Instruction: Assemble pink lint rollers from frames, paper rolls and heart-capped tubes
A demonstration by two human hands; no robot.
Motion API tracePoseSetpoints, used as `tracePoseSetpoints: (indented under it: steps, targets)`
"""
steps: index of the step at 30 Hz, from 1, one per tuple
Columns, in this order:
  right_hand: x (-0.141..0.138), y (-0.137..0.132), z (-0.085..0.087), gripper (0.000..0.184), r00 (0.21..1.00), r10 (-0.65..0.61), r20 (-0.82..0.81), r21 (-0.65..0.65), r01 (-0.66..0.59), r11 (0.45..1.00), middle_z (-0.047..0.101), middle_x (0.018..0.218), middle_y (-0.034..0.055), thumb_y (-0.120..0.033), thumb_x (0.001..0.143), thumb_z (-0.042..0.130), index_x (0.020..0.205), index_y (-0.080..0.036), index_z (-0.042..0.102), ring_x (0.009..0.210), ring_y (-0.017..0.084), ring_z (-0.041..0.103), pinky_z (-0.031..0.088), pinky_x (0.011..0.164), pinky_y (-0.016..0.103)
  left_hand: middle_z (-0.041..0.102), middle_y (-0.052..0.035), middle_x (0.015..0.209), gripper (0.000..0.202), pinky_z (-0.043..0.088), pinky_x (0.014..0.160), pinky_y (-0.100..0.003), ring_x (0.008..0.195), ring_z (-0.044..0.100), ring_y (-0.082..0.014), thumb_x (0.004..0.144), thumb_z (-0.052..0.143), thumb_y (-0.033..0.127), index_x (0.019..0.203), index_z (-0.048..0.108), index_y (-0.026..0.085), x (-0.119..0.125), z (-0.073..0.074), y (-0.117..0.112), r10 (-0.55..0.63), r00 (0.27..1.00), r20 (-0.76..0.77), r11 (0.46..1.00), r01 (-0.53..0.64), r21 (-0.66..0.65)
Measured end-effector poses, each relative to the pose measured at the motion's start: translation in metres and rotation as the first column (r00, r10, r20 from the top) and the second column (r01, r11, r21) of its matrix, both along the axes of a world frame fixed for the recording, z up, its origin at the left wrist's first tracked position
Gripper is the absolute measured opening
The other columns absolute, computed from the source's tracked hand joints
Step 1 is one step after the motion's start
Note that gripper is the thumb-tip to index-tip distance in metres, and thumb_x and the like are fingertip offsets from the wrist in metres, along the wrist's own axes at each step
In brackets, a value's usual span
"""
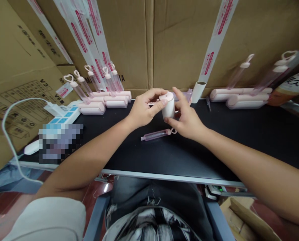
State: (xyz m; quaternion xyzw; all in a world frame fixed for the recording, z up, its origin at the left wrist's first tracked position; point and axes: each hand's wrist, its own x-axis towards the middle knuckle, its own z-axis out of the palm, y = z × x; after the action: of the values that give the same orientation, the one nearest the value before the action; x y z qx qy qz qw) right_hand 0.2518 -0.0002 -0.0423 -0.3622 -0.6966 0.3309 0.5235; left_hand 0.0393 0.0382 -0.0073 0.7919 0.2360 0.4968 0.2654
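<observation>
Between both my hands is a white roll with a pink end cap (168, 107), held tilted above the black tabletop. My left hand (148, 106) grips its upper left side, thumb against the cap. On the other side, my right hand (189, 117) has its fingers and thumb around the lower part of the roll. A translucent pink handle with a loop end (156, 135) lies on the table just below my hands. Partly hidden behind my right hand is a translucent purple-pink piece (187, 96). A bare white paper roll (198, 92) stands slightly tilted beside it.
Several pink lint rollers (91, 107) with upright heart-looped handles line the back left; more lint rollers (248, 101) sit at the back right. A small dark pointed tool (209, 104) lies near them. A power strip (61, 118) with a white cable is at left. Cardboard (176, 43) walls the back.
</observation>
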Motion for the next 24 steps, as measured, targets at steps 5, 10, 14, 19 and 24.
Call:
tracePoseSetpoints:
  steps: [5, 10, 14, 19, 24]
  targets:
    - [0.000, -0.004, 0.003, 0.100, 1.000, 0.000, 0.031, 0.035, -0.001, 0.999, 0.075, 0.120, 0.0063, -0.028, 0.075, 0.090, 0.166, -0.037, 0.049, 0.122, 0.040, 0.072, 0.061, 0.109, 0.066, 0.079, -0.0123, 0.135, 0.051, 0.061, 0.103, -0.040, 0.120, 0.077, -0.0241, 0.099, 0.071, 0.065, 0.124, 0.076, 0.021, -0.003, -0.001, 0.005, 0.027, 1.000, -0.006, 1.000, -0.027, 0.009]
    - [-0.001, -0.006, 0.004, 0.106, 1.000, 0.009, -0.001, -0.005, -0.009, 1.000, 0.077, 0.125, 0.0071, -0.034, 0.075, 0.092, 0.169, -0.036, 0.043, 0.121, 0.039, 0.074, 0.064, 0.104, 0.064, 0.063, -0.0148, 0.160, 0.068, 0.059, 0.110, -0.049, 0.148, 0.060, -0.0350, 0.093, 0.072, 0.074, 0.141, 0.071, 0.026, -0.013, 0.005, 0.005, 0.073, 0.985, -0.156, 0.984, -0.045, 0.175]
    - [-0.001, -0.007, 0.004, 0.111, 0.999, 0.003, -0.037, -0.055, -0.005, 0.998, 0.078, 0.128, 0.0069, -0.035, 0.074, 0.094, 0.171, -0.035, 0.040, 0.111, 0.035, 0.075, 0.067, 0.098, 0.056, 0.041, -0.0127, 0.178, 0.091, 0.049, 0.123, -0.060, 0.159, 0.045, -0.0399, 0.090, 0.071, 0.081, 0.164, 0.045, 0.034, -0.019, 0.007, 0.005, 0.152, 0.980, -0.125, 0.926, -0.097, 0.364]
    - [-0.001, -0.006, 0.003, 0.112, 1.000, -0.011, 0.010, -0.014, 0.011, 1.000, 0.079, 0.125, 0.0058, -0.041, 0.076, 0.094, 0.172, -0.036, 0.037, 0.109, 0.034, 0.077, 0.067, 0.098, 0.056, 0.038, -0.0158, 0.179, 0.101, 0.034, 0.133, -0.063, 0.167, 0.034, -0.0424, 0.087, 0.074, 0.078, 0.169, 0.039, 0.030, -0.018, 0.002, 0.002, 0.291, 0.951, -0.102, 0.885, -0.227, 0.407]
    - [-0.001, -0.006, 0.003, 0.111, 1.000, -0.020, 0.002, 0.018, 0.020, 1.000, 0.080, 0.121, 0.0063, -0.044, 0.076, 0.097, 0.171, -0.038, 0.039, 0.113, 0.039, 0.076, 0.066, 0.099, 0.064, 0.065, -0.0128, 0.159, 0.065, 0.041, 0.129, -0.064, 0.151, 0.059, -0.0375, 0.096, 0.067, 0.068, 0.150, 0.065, 0.031, -0.013, 0.004, 0.000, 0.118, 0.941, -0.318, 0.918, 0.018, 0.396]
